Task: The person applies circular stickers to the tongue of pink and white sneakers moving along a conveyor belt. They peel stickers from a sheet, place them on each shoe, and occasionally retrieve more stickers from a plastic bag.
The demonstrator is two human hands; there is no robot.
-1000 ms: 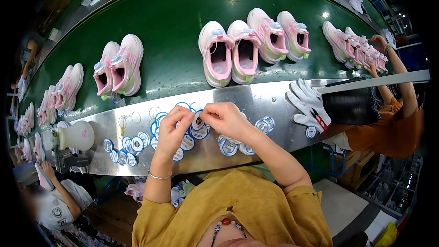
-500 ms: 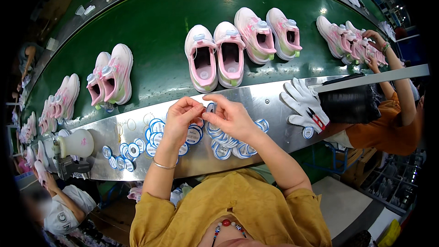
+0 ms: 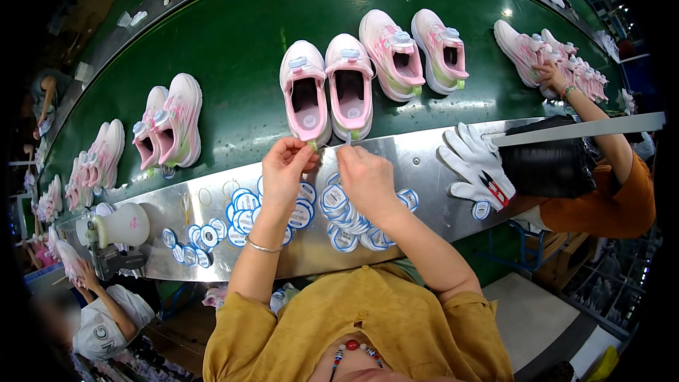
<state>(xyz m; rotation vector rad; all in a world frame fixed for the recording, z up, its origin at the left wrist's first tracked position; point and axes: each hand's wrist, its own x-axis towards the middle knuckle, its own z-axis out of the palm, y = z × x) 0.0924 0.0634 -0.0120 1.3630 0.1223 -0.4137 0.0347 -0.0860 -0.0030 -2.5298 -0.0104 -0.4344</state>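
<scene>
A pair of pink and white shoes (image 3: 327,89) lies on the green conveyor belt (image 3: 240,35) right in front of me, heels toward me. My left hand (image 3: 285,168) pinches the small green heel tab of the left shoe. My right hand (image 3: 362,175) has its fingertips at the heel of the right shoe, pinched on something small that I cannot make out. Below both hands, several round blue and white tags (image 3: 339,205) lie spread on the metal ledge (image 3: 417,163).
More pink shoe pairs ride the belt: one at right (image 3: 414,49), one at left (image 3: 170,124). White work gloves (image 3: 477,163) and a black bin (image 3: 552,163) sit on the ledge at right, a white handheld tool (image 3: 117,230) at left. Other people work on both sides.
The shoe pair has travelled leftward on the belt to sit before me. My hands lifted from the tag pile up to the shoes' heels.
</scene>
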